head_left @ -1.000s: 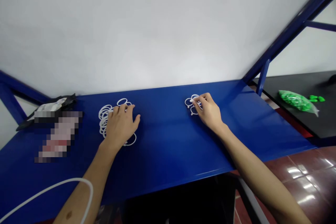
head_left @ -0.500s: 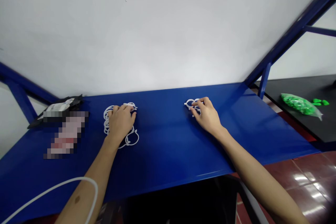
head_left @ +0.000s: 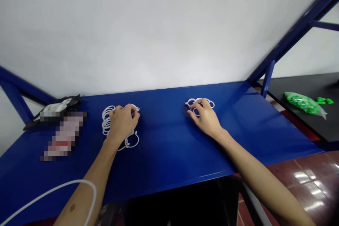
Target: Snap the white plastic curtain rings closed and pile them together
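Observation:
White thin plastic loops (head_left: 106,122) lie in an overlapping row on the blue table, partly beneath my left hand (head_left: 122,120). Its thumb and index finger are curled together in a pinch at a white loop (head_left: 136,107) by the far end of the row; the exact contact is hidden. Nearer me, another loop (head_left: 138,139) with a small knobbed end shows below the palm. To the right, my right hand (head_left: 206,116) rests over a smaller cluster of white loops (head_left: 213,102). Its thumb and fingers are apart, with nothing visibly gripped.
A black package (head_left: 74,103) with a white label sits at the left, beside a blurred-out pinkish item (head_left: 67,132). A white cable (head_left: 66,182) arcs across my left forearm. Right, a bag of green pieces (head_left: 304,104) lies on a black table (head_left: 293,122). Blue frame bars (head_left: 268,77) flank the table.
My left thumb and index finger have drawn together at the far loop. My right hand has shifted slightly left and nearer, showing more loops behind it. The view has moved slightly.

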`<state>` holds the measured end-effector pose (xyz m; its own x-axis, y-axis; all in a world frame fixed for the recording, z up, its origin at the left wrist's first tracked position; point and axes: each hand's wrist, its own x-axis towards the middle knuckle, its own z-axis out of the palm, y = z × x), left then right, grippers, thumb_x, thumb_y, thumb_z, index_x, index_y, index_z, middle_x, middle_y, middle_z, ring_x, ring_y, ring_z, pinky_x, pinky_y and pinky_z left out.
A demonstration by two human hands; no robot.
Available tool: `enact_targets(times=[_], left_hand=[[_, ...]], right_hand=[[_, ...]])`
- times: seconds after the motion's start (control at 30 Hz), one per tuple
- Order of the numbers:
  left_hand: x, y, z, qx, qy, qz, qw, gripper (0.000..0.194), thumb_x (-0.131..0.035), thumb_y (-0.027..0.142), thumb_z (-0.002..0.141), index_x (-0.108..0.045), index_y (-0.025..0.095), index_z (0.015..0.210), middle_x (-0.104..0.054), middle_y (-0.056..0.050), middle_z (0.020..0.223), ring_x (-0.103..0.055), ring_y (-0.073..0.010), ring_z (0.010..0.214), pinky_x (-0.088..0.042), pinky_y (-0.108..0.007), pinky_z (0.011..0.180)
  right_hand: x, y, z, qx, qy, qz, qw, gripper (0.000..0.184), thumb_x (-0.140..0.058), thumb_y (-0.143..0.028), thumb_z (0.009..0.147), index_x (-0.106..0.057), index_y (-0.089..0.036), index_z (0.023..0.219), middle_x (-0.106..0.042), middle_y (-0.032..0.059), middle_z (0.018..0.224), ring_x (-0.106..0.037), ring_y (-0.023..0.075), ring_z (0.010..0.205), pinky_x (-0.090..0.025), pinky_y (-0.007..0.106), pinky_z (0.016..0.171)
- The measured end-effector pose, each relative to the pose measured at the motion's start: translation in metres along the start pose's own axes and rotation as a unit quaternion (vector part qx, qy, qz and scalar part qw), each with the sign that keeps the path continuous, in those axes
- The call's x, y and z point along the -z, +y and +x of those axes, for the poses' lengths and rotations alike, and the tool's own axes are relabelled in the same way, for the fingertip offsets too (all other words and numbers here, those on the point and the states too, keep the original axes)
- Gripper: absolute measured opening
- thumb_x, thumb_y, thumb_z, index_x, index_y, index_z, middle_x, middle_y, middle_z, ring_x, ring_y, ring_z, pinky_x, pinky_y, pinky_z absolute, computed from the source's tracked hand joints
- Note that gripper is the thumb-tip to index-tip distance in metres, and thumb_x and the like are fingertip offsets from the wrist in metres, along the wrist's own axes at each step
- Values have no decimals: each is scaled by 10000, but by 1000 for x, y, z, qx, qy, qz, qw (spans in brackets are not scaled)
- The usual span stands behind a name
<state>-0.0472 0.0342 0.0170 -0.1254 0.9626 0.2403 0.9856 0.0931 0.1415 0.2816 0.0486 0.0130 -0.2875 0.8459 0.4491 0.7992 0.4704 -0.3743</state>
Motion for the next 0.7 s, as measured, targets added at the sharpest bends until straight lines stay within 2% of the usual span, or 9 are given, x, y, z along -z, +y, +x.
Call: enact_targets(times=[0.13,0.33,0.47,0.53,0.63,0.7], left_hand=[[8,2,0,34,24,-45,998,207,-478,336,885,-627,204,942,-708,-87,846,-634,-313,932,-427,-465,907],[20,1,0,102,49,-137,984,227,-485,337,869,-634,203,974,-708,-66,868,-658,-261,872,-483,-385,845],[25,3,-3,102,57,-189,975,245,-487,356,886,-657,208,980,-714,-48,865,-666,-240,849,-488,-369,838],[25,9,-7,69,33,-254,964,270,-495,398,905,-669,215,1001,-725,-38,899,-671,-220,838,-494,-341,803],[22,24,-17,-5,-56,-368,928,307,-528,458,920,-681,225,1049,-732,-18,913,-668,-181,773,-504,-296,728],[19,38,-25,-48,-116,-415,901,279,-556,447,923,-693,227,1026,-730,-5,879,-658,-158,722,-507,-280,708]], right_hand=[[-2,-3,-1,26,-8,15,1000,165,-589,-303,962,-654,-185,1058,-579,115,1081,-616,257,969,-578,429,833],[-4,-5,-2,38,-20,27,999,156,-597,-288,958,-653,-184,1059,-590,121,1074,-610,273,985,-575,461,843],[-5,-5,-2,44,-23,32,998,153,-608,-278,956,-656,-182,1065,-595,120,1068,-608,279,1000,-575,448,826],[-5,-7,-4,57,-20,43,997,146,-604,-273,962,-656,-185,1067,-603,113,1052,-609,275,1004,-567,455,855],[-4,-17,-7,81,-27,96,992,161,-582,-285,983,-638,-205,1111,-627,102,1085,-626,249,999,-564,437,873],[-4,-27,-11,90,-52,154,983,208,-575,-312,994,-608,-218,1176,-632,98,1160,-648,205,917,-576,387,812]])
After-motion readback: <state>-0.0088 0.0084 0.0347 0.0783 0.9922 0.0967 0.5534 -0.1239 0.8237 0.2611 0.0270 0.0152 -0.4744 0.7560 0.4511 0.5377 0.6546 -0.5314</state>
